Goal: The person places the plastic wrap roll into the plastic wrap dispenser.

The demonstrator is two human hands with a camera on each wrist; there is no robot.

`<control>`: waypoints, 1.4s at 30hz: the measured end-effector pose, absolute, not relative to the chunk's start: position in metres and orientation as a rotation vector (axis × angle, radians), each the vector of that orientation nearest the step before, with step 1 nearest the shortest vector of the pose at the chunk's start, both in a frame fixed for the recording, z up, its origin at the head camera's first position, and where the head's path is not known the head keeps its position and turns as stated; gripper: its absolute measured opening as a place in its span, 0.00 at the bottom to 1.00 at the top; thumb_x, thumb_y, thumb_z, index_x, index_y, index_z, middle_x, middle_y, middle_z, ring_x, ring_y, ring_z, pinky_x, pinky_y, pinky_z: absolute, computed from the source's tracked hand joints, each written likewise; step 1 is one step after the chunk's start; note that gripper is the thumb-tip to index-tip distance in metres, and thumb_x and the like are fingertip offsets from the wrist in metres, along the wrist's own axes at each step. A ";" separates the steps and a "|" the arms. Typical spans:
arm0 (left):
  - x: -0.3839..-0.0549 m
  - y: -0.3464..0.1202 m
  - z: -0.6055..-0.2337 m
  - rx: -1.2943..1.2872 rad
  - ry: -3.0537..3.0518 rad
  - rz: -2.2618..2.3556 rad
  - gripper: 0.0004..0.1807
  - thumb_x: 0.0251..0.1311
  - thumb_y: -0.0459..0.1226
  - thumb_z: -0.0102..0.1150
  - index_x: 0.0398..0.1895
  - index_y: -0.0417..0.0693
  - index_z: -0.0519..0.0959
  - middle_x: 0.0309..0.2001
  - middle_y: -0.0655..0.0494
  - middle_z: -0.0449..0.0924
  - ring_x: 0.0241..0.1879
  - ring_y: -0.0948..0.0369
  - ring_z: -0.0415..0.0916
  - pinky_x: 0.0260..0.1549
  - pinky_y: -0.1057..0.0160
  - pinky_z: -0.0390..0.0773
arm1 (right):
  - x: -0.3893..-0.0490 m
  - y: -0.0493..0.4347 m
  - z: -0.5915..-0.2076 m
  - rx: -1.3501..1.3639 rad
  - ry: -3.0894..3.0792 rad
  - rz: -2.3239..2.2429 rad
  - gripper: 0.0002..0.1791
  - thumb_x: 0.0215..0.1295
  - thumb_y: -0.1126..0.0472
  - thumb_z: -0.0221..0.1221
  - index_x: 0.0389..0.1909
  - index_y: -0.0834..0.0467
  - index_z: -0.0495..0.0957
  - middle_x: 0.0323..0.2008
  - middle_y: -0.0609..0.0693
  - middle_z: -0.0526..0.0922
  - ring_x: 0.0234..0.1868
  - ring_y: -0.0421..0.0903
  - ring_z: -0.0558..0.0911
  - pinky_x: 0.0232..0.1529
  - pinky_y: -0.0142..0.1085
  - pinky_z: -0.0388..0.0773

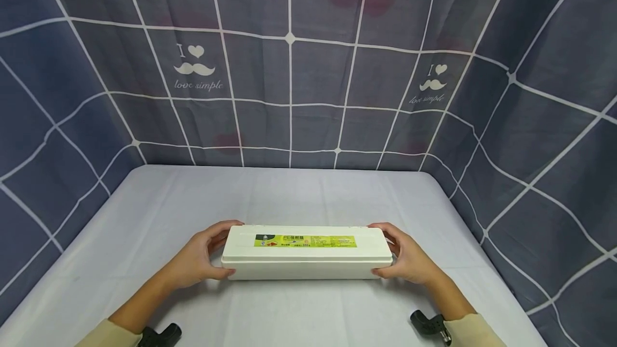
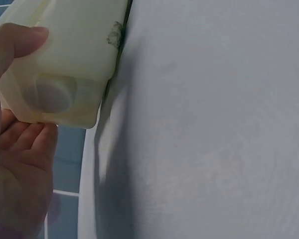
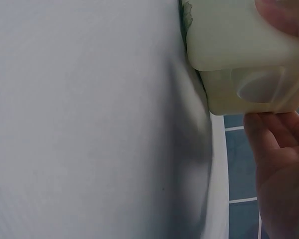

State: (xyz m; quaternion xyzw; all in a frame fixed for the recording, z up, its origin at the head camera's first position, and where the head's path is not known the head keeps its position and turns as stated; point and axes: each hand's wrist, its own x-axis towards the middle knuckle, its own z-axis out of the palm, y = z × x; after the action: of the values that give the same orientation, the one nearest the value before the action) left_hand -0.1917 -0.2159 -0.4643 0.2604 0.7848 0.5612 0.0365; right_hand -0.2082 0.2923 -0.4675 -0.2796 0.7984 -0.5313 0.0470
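Observation:
A long white plastic cling film box lies across the middle of the table, its lid down. On the lid is a yellow-green label. My left hand grips the box's left end, thumb on the near side and fingers round the far side. At the other end my right hand holds it in the same way. In the left wrist view the end of the box shows a round recess, with the thumb pressed on the side. The right wrist view shows the opposite end, with a similar recess.
A white cloth covers the table. Dark blue-grey curtains with white grid lines hang behind it and along both sides. Black wrist mounts show by the sleeves at the bottom of the head view.

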 end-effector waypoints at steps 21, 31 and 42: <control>-0.191 -0.219 -0.466 0.866 2.408 1.648 0.51 0.43 0.35 0.84 0.73 0.51 0.66 0.70 0.49 0.70 0.69 0.75 0.67 0.67 0.81 0.63 | -0.208 0.297 -0.465 -0.883 2.406 -1.550 0.56 0.44 0.63 0.82 0.75 0.59 0.62 0.67 0.58 0.72 0.61 0.40 0.79 0.56 0.31 0.81; -0.192 -0.220 -0.465 0.884 2.402 1.652 0.49 0.44 0.34 0.83 0.72 0.51 0.67 0.69 0.50 0.71 0.68 0.73 0.67 0.68 0.81 0.61 | -0.208 0.297 -0.463 -0.929 2.404 -1.530 0.54 0.47 0.64 0.80 0.74 0.60 0.61 0.67 0.58 0.71 0.61 0.40 0.78 0.58 0.29 0.80; -0.191 -0.215 -0.468 0.933 2.564 1.629 0.51 0.36 0.29 0.84 0.70 0.51 0.71 0.64 0.54 0.76 0.65 0.69 0.72 0.66 0.80 0.66 | -0.212 0.295 -0.466 -0.946 2.469 -1.552 0.51 0.39 0.65 0.83 0.69 0.54 0.69 0.64 0.53 0.75 0.60 0.43 0.80 0.60 0.30 0.81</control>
State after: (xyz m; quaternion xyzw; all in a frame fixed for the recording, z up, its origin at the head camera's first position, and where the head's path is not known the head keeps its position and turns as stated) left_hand -0.1911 -0.2155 -0.4679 0.2937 0.8067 0.5125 -0.0180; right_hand -0.2119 0.2947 -0.4658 -0.3084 0.8048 -0.5058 0.0378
